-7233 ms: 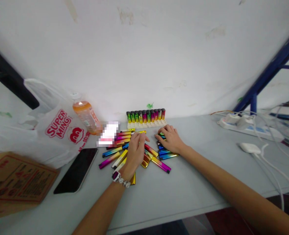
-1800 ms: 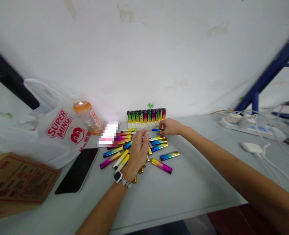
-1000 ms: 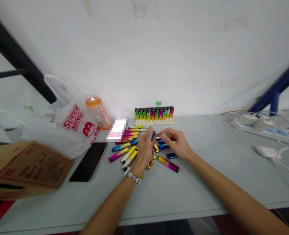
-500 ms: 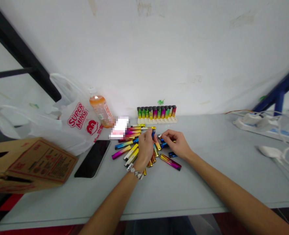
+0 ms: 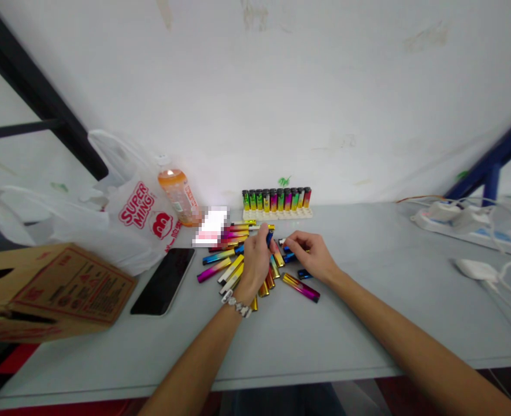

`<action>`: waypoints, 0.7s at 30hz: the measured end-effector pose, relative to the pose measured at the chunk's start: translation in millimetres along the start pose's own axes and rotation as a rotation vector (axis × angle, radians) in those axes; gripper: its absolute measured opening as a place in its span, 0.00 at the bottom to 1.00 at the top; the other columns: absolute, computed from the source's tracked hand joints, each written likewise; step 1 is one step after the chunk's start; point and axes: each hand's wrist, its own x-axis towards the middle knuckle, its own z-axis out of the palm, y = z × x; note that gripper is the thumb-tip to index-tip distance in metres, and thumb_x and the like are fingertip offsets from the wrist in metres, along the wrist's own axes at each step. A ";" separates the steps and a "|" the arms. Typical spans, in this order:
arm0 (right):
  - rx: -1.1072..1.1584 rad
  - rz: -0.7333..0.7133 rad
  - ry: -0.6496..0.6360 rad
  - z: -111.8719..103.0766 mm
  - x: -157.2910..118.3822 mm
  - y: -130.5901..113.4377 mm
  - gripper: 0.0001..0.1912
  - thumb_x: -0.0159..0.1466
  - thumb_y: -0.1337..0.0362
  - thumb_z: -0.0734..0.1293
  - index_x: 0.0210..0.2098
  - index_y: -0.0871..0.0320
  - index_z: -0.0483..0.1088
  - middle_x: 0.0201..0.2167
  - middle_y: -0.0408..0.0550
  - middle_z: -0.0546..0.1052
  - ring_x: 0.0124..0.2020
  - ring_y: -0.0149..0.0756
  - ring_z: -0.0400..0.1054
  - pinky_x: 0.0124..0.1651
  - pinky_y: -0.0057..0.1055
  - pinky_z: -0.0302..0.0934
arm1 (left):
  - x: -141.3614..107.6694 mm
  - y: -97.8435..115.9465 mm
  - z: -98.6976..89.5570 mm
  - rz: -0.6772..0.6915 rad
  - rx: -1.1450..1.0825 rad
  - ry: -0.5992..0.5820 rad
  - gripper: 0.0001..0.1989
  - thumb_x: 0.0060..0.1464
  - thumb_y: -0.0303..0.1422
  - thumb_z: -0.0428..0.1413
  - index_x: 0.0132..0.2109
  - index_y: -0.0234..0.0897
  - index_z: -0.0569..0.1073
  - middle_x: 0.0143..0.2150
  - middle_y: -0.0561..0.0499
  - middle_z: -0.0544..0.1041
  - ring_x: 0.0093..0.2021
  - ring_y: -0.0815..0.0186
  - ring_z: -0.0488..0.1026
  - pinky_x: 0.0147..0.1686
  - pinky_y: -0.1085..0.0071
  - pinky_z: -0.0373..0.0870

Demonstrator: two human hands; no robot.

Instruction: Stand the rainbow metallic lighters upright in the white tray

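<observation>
Several shiny rainbow-coloured lighters [image 5: 221,264] lie scattered on the grey table [image 5: 307,335]. My left hand [image 5: 255,261], with a watch on its wrist, holds a dark blue lighter [image 5: 269,237] upright above the pile. My right hand [image 5: 311,257] is just to its right, fingertips pinched on another small lighter [image 5: 282,242] over the heap. A magenta and gold lighter [image 5: 301,288] lies alone in front of my right hand. A white rack [image 5: 278,212] at the wall carries a row of upright lighters.
A black phone [image 5: 163,281] lies left of the pile. A cardboard box [image 5: 47,292] is at the far left, with a white plastic bag [image 5: 121,219] and an orange drink bottle [image 5: 177,193] behind. A power strip [image 5: 463,222] and cables [image 5: 489,277] lie at right.
Both hands left the spread pile and came together above it, each holding a lighter. The view shifted right and slightly down since 1.8 s ago; little has moved in the last half second.
</observation>
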 end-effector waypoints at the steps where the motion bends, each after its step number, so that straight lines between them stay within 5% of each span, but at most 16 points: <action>1: -0.001 0.002 0.000 0.2 0.0 -0.2 0.18 0.64 0.51 0.64 0.28 0.59 0.71 0.19 0.40 0.67 0.22 0.29 0.56 0.26 0.27 0.52 | 1.0 -0.5 0.2 0.001 0.003 0.011 0.29 0.61 0.49 0.44 0.16 0.39 0.63 0.14 0.54 0.62 0.17 0.70 0.61 0.22 0.72 0.58; 8: -0.014 0.002 -0.003 1.7 1.0 0.0 0.17 0.64 0.53 0.63 0.27 0.59 0.71 0.19 0.40 0.66 0.22 0.29 0.57 0.27 0.27 0.52 | 3.6 -1.4 1.3 0.028 0.062 0.033 0.24 0.60 0.41 0.44 0.16 0.40 0.61 0.14 0.55 0.62 0.18 0.70 0.61 0.24 0.72 0.58; 12: -0.018 -0.022 -0.002 1.1 -0.2 -0.3 0.17 0.65 0.53 0.63 0.29 0.59 0.71 0.20 0.40 0.67 0.22 0.29 0.57 0.27 0.28 0.54 | 4.4 -6.8 1.2 0.027 0.043 0.025 0.26 0.61 0.47 0.45 0.18 0.40 0.62 0.15 0.55 0.63 0.19 0.69 0.63 0.25 0.71 0.60; 17: 0.009 -0.110 0.057 1.2 -0.8 -10.5 0.17 0.62 0.53 0.68 0.47 0.56 0.72 0.31 0.43 0.71 0.26 0.29 0.63 0.28 0.27 0.59 | 1.4 -11.6 -0.7 0.083 0.021 -0.014 0.30 0.60 0.58 0.44 0.22 0.40 0.65 0.19 0.53 0.67 0.23 0.66 0.66 0.26 0.70 0.62; 21: 0.109 -0.132 0.081 4.6 0.2 -20.8 0.14 0.62 0.53 0.70 0.42 0.55 0.74 0.37 0.47 0.74 0.31 0.31 0.68 0.30 0.27 0.65 | -3.6 -11.9 0.6 0.155 0.073 -0.069 0.31 0.62 0.59 0.41 0.25 0.40 0.68 0.22 0.51 0.70 0.27 0.63 0.69 0.28 0.68 0.65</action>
